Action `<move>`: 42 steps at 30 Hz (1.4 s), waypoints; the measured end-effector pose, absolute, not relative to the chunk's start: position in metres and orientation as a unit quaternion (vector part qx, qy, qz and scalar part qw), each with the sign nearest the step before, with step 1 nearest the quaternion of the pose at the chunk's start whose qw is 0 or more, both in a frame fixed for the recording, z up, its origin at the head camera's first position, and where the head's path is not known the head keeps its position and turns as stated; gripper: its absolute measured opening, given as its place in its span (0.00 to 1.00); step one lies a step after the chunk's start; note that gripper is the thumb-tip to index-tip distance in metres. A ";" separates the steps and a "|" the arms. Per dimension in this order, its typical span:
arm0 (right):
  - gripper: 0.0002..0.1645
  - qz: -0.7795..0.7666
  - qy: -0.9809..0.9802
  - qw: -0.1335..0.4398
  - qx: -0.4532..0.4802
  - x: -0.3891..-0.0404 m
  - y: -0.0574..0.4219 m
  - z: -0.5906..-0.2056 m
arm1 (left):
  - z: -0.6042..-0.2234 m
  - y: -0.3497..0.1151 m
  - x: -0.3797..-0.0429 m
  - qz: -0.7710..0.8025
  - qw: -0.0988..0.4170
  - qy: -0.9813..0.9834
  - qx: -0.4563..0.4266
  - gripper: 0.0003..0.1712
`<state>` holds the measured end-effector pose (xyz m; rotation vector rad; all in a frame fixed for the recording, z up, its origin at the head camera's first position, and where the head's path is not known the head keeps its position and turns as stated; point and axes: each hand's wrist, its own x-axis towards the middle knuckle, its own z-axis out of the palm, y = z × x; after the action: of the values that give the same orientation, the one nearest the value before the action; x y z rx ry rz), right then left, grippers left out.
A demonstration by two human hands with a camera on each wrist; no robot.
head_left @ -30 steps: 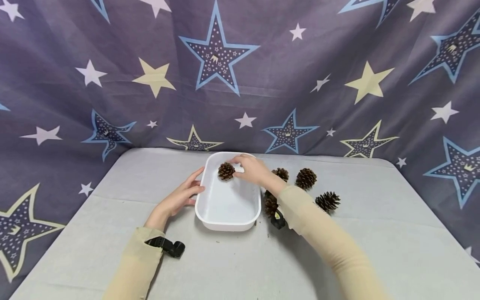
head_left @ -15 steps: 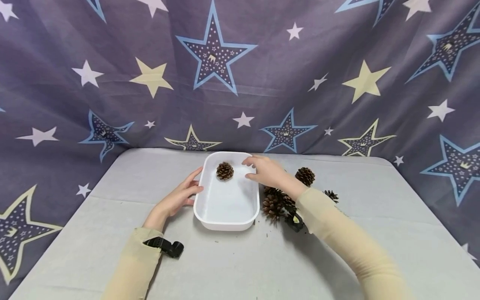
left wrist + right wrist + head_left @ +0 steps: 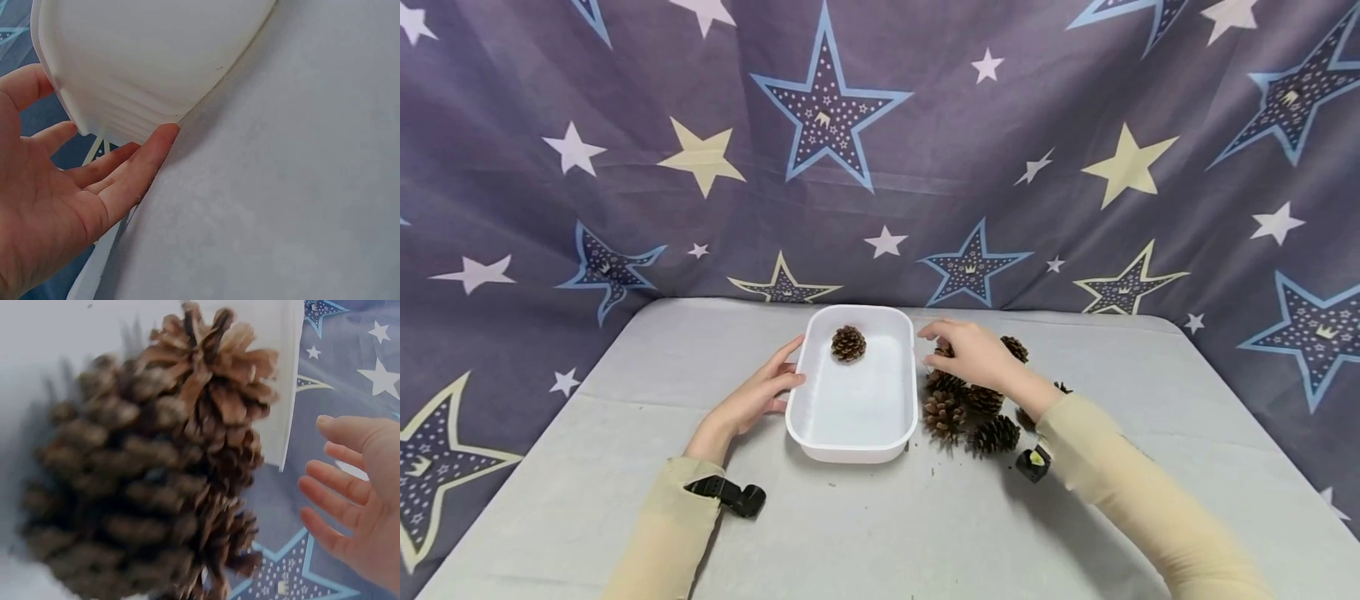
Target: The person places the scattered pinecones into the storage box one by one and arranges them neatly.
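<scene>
My left hand (image 3: 754,397) rests with extended fingers against the left side of a white plastic tub (image 3: 852,452). In the left wrist view, fingertips (image 3: 165,132) touch the tub's outer wall (image 3: 144,56). One brown pine cone (image 3: 848,343) sits inside, toward the tub's far end. My right hand (image 3: 973,354) hovers just beyond the tub's right rim, over a group of pine cones, with nothing between its parted fingers. In the right wrist view, the hand (image 3: 356,481) is beside a large blurred pine cone (image 3: 119,481) and a lighter brown one (image 3: 219,369).
Several pine cones lie right of the tub, including a spread-open one (image 3: 945,414) and a darker one (image 3: 996,436) in front. The hand and sleeve partly hide others. A grey cloth covers the table (image 3: 880,533); a star-patterned curtain (image 3: 700,225) hangs behind.
My right hand has let go of the pine cone in the tub and moved right, out past the rim to above the other cones. The left hand stays at the tub's side.
</scene>
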<state>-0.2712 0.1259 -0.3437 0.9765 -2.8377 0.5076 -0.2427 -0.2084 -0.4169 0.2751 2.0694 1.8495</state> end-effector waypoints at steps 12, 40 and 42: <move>0.23 0.207 -0.926 0.066 0.310 -0.261 0.167 -0.357 | -0.418 -0.210 -0.244 0.652 0.177 0.731 0.100 0.40; 0.35 0.251 -0.924 0.010 0.289 -0.241 0.261 -0.369 | -0.417 -0.210 -0.243 0.652 0.175 0.731 0.099 0.40; 0.36 0.249 -0.926 0.008 0.285 -0.239 0.264 -0.370 | -0.418 -0.210 -0.244 0.652 0.175 0.731 0.101 0.40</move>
<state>-0.2390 0.2642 -0.3696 0.8893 -2.8937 0.7783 -0.2436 -0.2101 -0.4180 0.2853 2.0696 1.8480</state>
